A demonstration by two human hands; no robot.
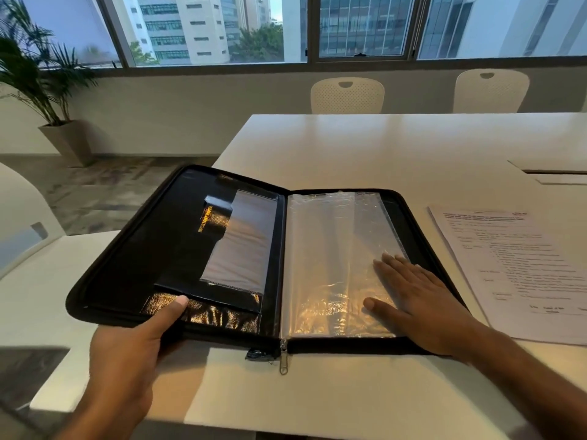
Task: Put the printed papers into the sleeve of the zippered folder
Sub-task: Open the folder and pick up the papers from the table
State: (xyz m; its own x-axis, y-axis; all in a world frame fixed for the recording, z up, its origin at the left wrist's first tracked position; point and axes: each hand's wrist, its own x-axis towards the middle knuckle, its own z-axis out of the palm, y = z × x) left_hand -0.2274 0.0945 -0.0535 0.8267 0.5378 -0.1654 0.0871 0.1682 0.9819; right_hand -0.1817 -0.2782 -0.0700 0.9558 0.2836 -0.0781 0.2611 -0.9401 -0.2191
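Note:
A black zippered folder lies open on the white table. Its left half hangs past the table's left edge. My left hand grips that half's near edge, thumb on top and fingers underneath. Clear plastic sleeves fill the right half. My right hand rests flat on the sleeves with straight fingers. The printed papers lie on the table just right of the folder, untouched. A zip pull hangs at the spine's near end.
A black inner pocket with gold lettering sits on the folder's left half. White chairs stand beyond the table's far side, another at the left. A potted plant stands by the window. A cable hatch is at the right.

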